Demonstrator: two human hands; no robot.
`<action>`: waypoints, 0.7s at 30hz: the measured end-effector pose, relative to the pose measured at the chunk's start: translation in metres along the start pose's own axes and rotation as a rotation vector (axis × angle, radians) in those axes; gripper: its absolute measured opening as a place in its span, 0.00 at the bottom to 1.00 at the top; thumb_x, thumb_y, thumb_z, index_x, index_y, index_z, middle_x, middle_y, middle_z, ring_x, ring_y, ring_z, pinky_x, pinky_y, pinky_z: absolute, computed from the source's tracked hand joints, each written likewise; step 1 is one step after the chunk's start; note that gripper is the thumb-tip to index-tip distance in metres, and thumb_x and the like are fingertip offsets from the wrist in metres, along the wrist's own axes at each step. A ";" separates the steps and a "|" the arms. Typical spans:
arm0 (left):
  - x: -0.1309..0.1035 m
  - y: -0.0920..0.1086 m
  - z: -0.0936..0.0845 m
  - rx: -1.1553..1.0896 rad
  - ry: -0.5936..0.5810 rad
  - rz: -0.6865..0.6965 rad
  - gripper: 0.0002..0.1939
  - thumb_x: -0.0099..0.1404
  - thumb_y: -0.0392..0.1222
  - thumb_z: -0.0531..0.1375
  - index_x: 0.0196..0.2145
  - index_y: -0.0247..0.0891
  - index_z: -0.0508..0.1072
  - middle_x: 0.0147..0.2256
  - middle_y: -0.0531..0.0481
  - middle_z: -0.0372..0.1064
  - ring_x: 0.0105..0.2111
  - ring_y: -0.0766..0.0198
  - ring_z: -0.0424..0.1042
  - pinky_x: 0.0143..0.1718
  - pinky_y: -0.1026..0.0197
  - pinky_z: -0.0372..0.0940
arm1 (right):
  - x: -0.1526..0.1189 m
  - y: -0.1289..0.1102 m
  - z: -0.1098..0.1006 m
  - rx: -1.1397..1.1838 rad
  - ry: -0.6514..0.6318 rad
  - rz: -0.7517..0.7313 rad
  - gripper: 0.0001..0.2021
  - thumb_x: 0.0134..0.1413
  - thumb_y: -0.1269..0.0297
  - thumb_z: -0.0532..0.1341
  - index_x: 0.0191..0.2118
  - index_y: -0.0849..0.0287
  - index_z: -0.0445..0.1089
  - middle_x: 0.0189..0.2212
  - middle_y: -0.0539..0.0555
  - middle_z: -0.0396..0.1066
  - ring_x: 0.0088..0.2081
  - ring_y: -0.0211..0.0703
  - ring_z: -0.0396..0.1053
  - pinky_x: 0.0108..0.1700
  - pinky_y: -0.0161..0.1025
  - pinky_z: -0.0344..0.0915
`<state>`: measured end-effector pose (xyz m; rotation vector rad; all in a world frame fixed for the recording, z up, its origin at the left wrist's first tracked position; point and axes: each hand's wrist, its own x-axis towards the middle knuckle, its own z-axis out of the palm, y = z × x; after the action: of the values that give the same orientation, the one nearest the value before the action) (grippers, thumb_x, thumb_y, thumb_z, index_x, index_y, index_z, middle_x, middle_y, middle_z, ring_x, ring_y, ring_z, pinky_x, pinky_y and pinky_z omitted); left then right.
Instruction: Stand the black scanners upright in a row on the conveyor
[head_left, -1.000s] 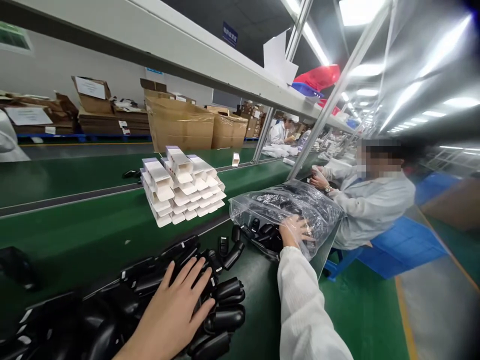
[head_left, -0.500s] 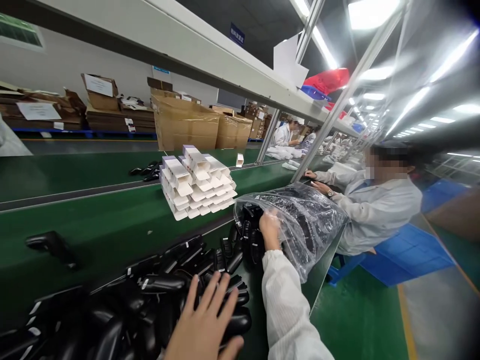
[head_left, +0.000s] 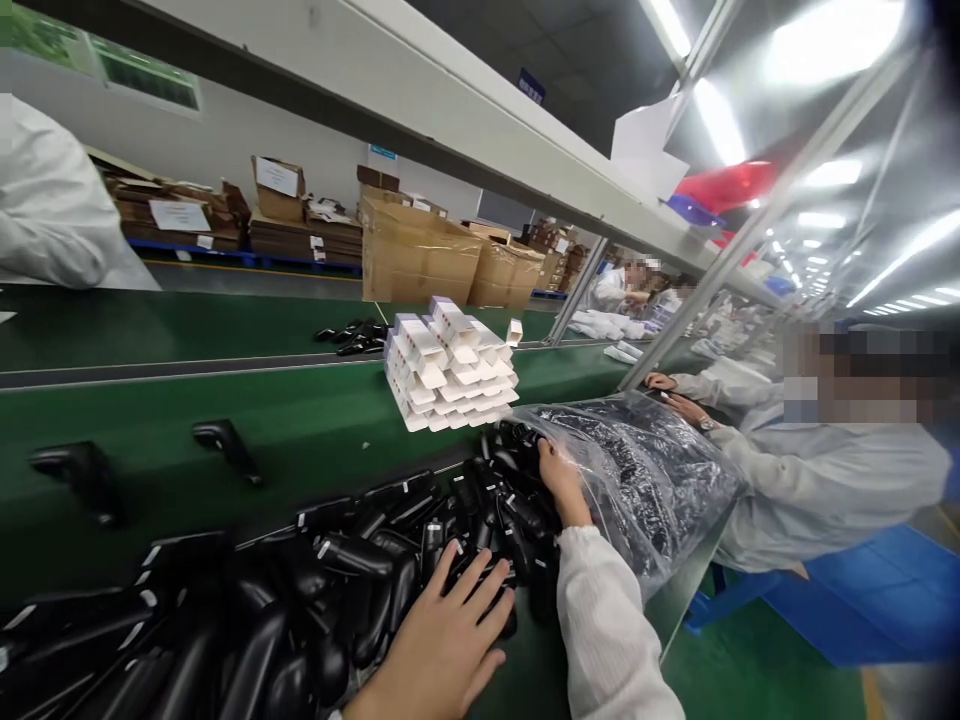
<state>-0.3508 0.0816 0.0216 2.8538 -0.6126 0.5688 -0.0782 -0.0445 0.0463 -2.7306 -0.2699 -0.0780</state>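
Note:
Black plastic parts (head_left: 337, 590) lie in a large heap along the near side of the green belt. My left hand (head_left: 450, 635) is spread palm down on the right part of the heap, holding nothing. At the mouth of a clear plastic bag (head_left: 660, 480), my right hand (head_left: 562, 480) has its fingers closed on the bag's edge. More black parts are inside the bag and at its opening, where they meet the heap. Open white boxes (head_left: 457, 375) are stacked just beyond the bag's mouth.
Two black parts (head_left: 229, 450) lie apart on the belt (head_left: 300, 420) at left. A person in white (head_left: 817, 470) sits at right beside blue bins (head_left: 877, 590). A metal shelf beam (head_left: 480, 130) crosses above. Large cardboard boxes (head_left: 420, 250) stand behind.
The view has turned left. More black parts now lie between the bag's mouth and the heap. A second loose part shows on the belt, and a white sleeve has appeared at far left.

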 end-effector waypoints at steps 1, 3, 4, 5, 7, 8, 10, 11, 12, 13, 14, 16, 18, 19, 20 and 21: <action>0.000 0.001 -0.002 0.016 0.010 -0.016 0.21 0.71 0.45 0.52 0.59 0.40 0.64 0.63 0.48 0.60 0.64 0.54 0.56 0.67 0.45 0.33 | -0.005 -0.006 0.001 0.010 0.004 -0.034 0.21 0.64 0.55 0.43 0.45 0.61 0.69 0.39 0.60 0.72 0.42 0.50 0.70 0.46 0.45 0.63; 0.000 0.004 -0.009 0.039 0.036 -0.036 0.18 0.72 0.43 0.51 0.55 0.37 0.69 0.59 0.46 0.65 0.62 0.55 0.59 0.67 0.47 0.34 | -0.018 -0.019 -0.004 0.063 0.002 -0.159 0.17 0.63 0.54 0.48 0.40 0.59 0.69 0.35 0.57 0.72 0.39 0.49 0.69 0.43 0.43 0.63; 0.000 0.005 -0.013 0.041 0.049 -0.037 0.17 0.72 0.43 0.51 0.54 0.36 0.69 0.58 0.46 0.67 0.61 0.55 0.61 0.67 0.48 0.35 | -0.025 -0.026 -0.008 0.127 -0.030 -0.237 0.16 0.61 0.53 0.51 0.38 0.59 0.68 0.32 0.56 0.72 0.37 0.48 0.69 0.42 0.42 0.63; -0.001 0.007 -0.017 0.034 0.060 -0.037 0.17 0.72 0.43 0.51 0.53 0.36 0.70 0.57 0.46 0.68 0.60 0.56 0.62 0.67 0.48 0.37 | -0.033 -0.033 -0.013 0.222 -0.086 -0.311 0.14 0.60 0.52 0.53 0.37 0.58 0.68 0.30 0.54 0.71 0.35 0.47 0.69 0.40 0.41 0.63; -0.002 0.011 -0.024 -0.015 0.073 -0.041 0.16 0.72 0.42 0.51 0.52 0.36 0.70 0.56 0.47 0.69 0.59 0.56 0.64 0.67 0.50 0.41 | -0.048 -0.050 -0.021 0.461 -0.227 -0.410 0.14 0.58 0.51 0.56 0.39 0.57 0.69 0.30 0.52 0.71 0.32 0.44 0.69 0.35 0.38 0.63; -0.004 0.013 -0.026 -0.057 0.074 -0.058 0.15 0.72 0.42 0.51 0.52 0.36 0.69 0.55 0.47 0.69 0.58 0.57 0.65 0.67 0.50 0.43 | -0.055 -0.060 -0.024 0.567 -0.288 -0.423 0.15 0.57 0.51 0.56 0.41 0.56 0.69 0.32 0.53 0.72 0.32 0.43 0.69 0.33 0.37 0.63; -0.007 0.017 -0.028 -0.171 0.089 -0.141 0.13 0.71 0.41 0.53 0.50 0.38 0.69 0.52 0.48 0.72 0.54 0.58 0.68 0.65 0.52 0.49 | -0.066 -0.079 -0.026 0.717 -0.355 -0.404 0.17 0.56 0.52 0.57 0.46 0.56 0.70 0.38 0.54 0.72 0.32 0.42 0.69 0.29 0.35 0.63; -0.009 0.018 -0.029 -0.235 0.103 -0.198 0.12 0.70 0.41 0.55 0.50 0.38 0.69 0.49 0.49 0.73 0.51 0.59 0.70 0.65 0.52 0.51 | -0.070 -0.087 -0.025 0.760 -0.383 -0.384 0.18 0.56 0.53 0.57 0.48 0.56 0.70 0.40 0.55 0.71 0.31 0.40 0.68 0.28 0.35 0.62; -0.012 0.018 -0.029 -0.303 0.118 -0.259 0.12 0.68 0.39 0.56 0.49 0.39 0.69 0.47 0.50 0.74 0.48 0.60 0.72 0.65 0.52 0.52 | -0.073 -0.095 -0.024 0.796 -0.430 -0.363 0.18 0.56 0.54 0.57 0.49 0.56 0.70 0.41 0.55 0.71 0.31 0.39 0.67 0.27 0.34 0.62; -0.014 0.018 -0.031 -0.372 0.132 -0.322 0.13 0.67 0.38 0.57 0.49 0.41 0.69 0.44 0.50 0.75 0.46 0.60 0.73 0.64 0.52 0.54 | -0.074 -0.100 -0.023 0.830 -0.493 -0.341 0.19 0.55 0.56 0.57 0.50 0.56 0.70 0.41 0.55 0.70 0.30 0.38 0.66 0.27 0.34 0.62; -0.017 0.017 -0.033 -0.445 0.149 -0.391 0.13 0.66 0.37 0.58 0.49 0.42 0.69 0.43 0.51 0.75 0.44 0.60 0.73 0.61 0.52 0.58 | -0.074 -0.105 -0.022 0.862 -0.555 -0.322 0.19 0.54 0.58 0.58 0.50 0.56 0.70 0.41 0.55 0.70 0.29 0.37 0.65 0.26 0.33 0.61; -0.021 0.011 -0.040 -0.610 0.219 -0.561 0.15 0.66 0.37 0.57 0.50 0.44 0.69 0.45 0.49 0.73 0.45 0.58 0.73 0.56 0.53 0.64 | -0.075 -0.109 -0.023 0.920 -0.645 -0.303 0.20 0.50 0.61 0.62 0.50 0.56 0.68 0.39 0.52 0.70 0.28 0.34 0.64 0.26 0.32 0.60; -0.022 0.000 -0.048 -0.807 0.382 -0.784 0.16 0.67 0.41 0.56 0.52 0.47 0.69 0.49 0.48 0.71 0.48 0.57 0.71 0.51 0.55 0.67 | -0.078 -0.112 -0.025 0.993 -0.682 -0.288 0.22 0.45 0.64 0.67 0.49 0.56 0.67 0.33 0.49 0.69 0.27 0.33 0.63 0.26 0.30 0.58; -0.021 -0.007 -0.052 -0.930 0.492 -0.908 0.17 0.67 0.44 0.57 0.53 0.48 0.69 0.51 0.48 0.69 0.48 0.56 0.71 0.48 0.56 0.69 | -0.082 -0.114 -0.026 1.034 -0.693 -0.279 0.22 0.42 0.65 0.69 0.47 0.56 0.67 0.30 0.47 0.68 0.26 0.32 0.63 0.26 0.30 0.58; -0.020 -0.015 -0.056 -1.075 0.607 -1.029 0.18 0.66 0.46 0.58 0.53 0.48 0.69 0.51 0.47 0.69 0.47 0.55 0.71 0.44 0.56 0.71 | -0.087 -0.117 -0.027 1.072 -0.709 -0.275 0.22 0.41 0.65 0.71 0.45 0.57 0.67 0.28 0.47 0.68 0.26 0.33 0.63 0.27 0.30 0.58; -0.019 -0.024 -0.060 -1.233 0.724 -1.148 0.19 0.65 0.48 0.59 0.53 0.48 0.69 0.48 0.46 0.69 0.44 0.55 0.72 0.38 0.56 0.72 | -0.093 -0.123 -0.026 1.107 -0.730 -0.277 0.22 0.40 0.65 0.72 0.43 0.57 0.68 0.28 0.47 0.68 0.27 0.33 0.64 0.29 0.30 0.60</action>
<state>-0.3761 0.1245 0.0668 1.2807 0.6074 0.5846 -0.1943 0.0399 0.1080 -1.5110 -0.6470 0.7643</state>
